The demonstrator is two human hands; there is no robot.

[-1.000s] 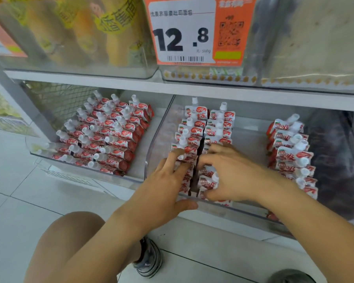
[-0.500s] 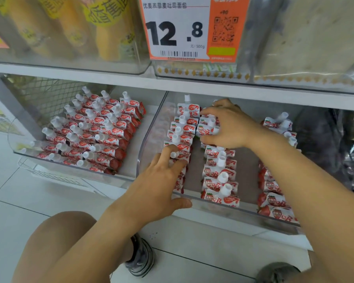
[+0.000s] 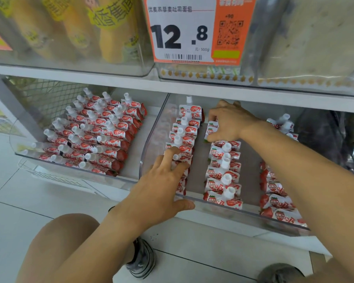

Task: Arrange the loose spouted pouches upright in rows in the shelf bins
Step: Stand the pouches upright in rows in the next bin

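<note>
Right hand (image 3: 231,123) is now at the back of the middle row (image 3: 223,170), fingers curled round a small batch of spouted pouches (image 3: 212,128), thumb low at the batch's front. A second ago it sat at the front of that row beside the left; half a second ago it was already at the back, so the shift is done and it's squaring the rear pouches.

Left hand (image 3: 161,180) hasn't moved: fingers spread flat over the front of the left row (image 3: 183,139), thumb under the clear bin (image 3: 151,139) lip, pressing, not gripping.

Middle row now looks spaced out, with gaps between pouches; I'd say it needs compacting. Right row (image 3: 274,193) lies tipped over, untouched. Neighbouring bin (image 3: 129,181) on the left holds three full rows (image 3: 94,131).

Orange price tag (image 3: 198,30) overhead.
</note>
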